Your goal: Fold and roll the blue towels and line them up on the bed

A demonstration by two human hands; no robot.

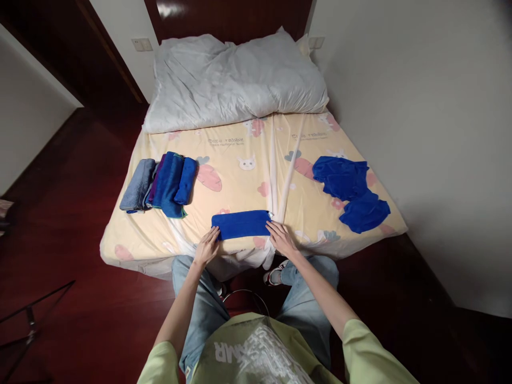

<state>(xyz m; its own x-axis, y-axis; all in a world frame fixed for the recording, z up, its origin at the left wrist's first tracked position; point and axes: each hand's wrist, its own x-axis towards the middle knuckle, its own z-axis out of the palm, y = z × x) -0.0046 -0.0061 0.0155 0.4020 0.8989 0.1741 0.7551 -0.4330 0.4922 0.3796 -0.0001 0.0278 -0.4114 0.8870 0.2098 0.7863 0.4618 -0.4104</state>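
A blue cloth [241, 224], folded into a long strip, lies near the front edge of the bed [256, 176]. My left hand [207, 247] rests on its left end with fingers spread flat. My right hand [281, 238] presses on its right end, fingers also flat. Neither hand grips the cloth; both lie on top of it.
A pile of folded grey, purple and blue cloths [160, 184] sits on the bed's left side. Two crumpled blue cloths [350, 192] lie at the right. A white duvet [236, 80] covers the bed's head. A white wall [420, 133] runs along the right; dark wooden floor surrounds the bed.
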